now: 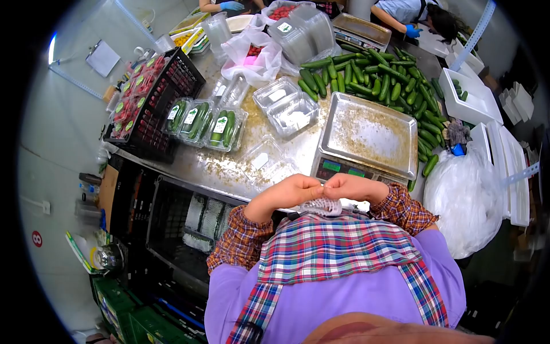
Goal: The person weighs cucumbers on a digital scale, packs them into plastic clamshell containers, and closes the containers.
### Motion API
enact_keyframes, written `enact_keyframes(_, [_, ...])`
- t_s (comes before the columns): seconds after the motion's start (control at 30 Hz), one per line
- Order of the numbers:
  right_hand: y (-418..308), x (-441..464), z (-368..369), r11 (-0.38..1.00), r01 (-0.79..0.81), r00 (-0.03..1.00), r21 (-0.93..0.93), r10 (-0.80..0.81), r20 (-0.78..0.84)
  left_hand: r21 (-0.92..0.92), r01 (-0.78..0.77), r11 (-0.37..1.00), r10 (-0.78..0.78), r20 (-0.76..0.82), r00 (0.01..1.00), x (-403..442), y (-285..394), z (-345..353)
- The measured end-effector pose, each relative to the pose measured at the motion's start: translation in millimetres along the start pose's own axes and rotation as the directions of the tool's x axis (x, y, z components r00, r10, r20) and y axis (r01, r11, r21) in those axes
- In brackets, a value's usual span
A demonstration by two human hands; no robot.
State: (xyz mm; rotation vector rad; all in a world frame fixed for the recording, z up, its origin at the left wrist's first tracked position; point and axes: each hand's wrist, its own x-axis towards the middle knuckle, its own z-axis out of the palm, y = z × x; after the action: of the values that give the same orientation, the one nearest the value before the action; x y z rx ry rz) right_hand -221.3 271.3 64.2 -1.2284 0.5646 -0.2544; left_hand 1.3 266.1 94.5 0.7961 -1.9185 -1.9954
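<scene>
Just over the table's front edge, my left hand (295, 190) and my right hand (354, 188) meet at the fingertips. Both are closed in a pinch; what they hold is too small to make out. Below them, against the plaid apron, is a whitish, translucent ridged thing (321, 206), partly hidden by my hands. A clear plastic container (266, 163) lies left of my left hand. Beyond my right hand stands a scale with a metal tray (369, 135). Three closed clamshells of cucumbers (224, 131) stand at the left, and an open clamshell (286, 108) lies farther back.
Loose cucumbers (378, 77) are heaped behind the scale. At the left, a black crate (172, 100) holds packed red produce. Stacked clear containers (303, 34) stand at the back. A large plastic bag (464, 198) bulges at the right. Two other people work across the table.
</scene>
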Motion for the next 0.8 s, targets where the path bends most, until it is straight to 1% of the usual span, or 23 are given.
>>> enact_keyframes(0.03, [-9,-2,7,0.999,0.025,1.0,0.031,-0.025,-0.009,-0.015,0.008,1.0,-0.008,-0.019,1.0,0,3,-1])
enact_keyframes(0.07, [-17,-4,13,0.997,0.051,0.999,0.06,-0.05,-0.019,-0.041,0.009,0.999,-0.009,0.01,1.0,0,2,-3])
enact_keyframes(0.1, [-21,-6,15,0.993,0.076,0.997,0.089,-0.074,-0.03,-0.07,0.023,0.997,-0.017,0.081,0.997,-1,3,-5])
enact_keyframes(0.13, [-15,-5,13,0.993,0.053,0.998,0.102,-0.058,0.038,-0.099,0.039,0.994,-0.024,0.152,0.988,-3,4,-5])
enact_keyframes(0.23, [-22,-7,23,0.997,0.053,0.992,0.057,-0.059,0.113,-0.155,0.077,0.985,-0.023,0.324,0.946,-7,8,-9])
enact_keyframes(0.27, [-17,-8,21,0.995,0.038,0.992,0.089,-0.048,0.113,-0.168,0.088,0.982,-0.019,0.373,0.928,-7,9,-9])
enact_keyframes(0.37, [-21,-10,30,0.964,0.17,0.973,0.202,-0.197,0.122,-0.236,0.029,0.971,0.061,0.367,0.928,-6,4,-5])
enact_keyframes(0.47, [-22,-11,35,0.898,0.234,0.945,0.373,-0.3,0.13,-0.322,-0.104,0.941,0.222,0.357,0.907,0,3,-6])
enact_keyframes(0.57, [-14,-11,33,0.867,0.259,0.94,0.426,-0.328,0.097,-0.353,-0.207,0.912,0.308,0.258,0.916,2,-9,-3])
enact_keyframes(0.6, [-10,-11,31,0.863,0.27,0.94,0.426,-0.332,0.076,-0.379,-0.222,0.899,0.301,0.163,0.94,1,-13,3])
enact_keyframes(0.7, [-7,-10,33,0.84,0.299,0.943,0.454,-0.333,-0.004,-0.496,-0.192,0.847,0.25,0.052,0.967,-1,-22,12])
enact_keyframes(0.8, [3,-4,32,0.785,0.319,0.928,0.531,-0.374,-0.005,-0.56,-0.279,0.78,0.321,-0.024,0.947,5,-31,18])
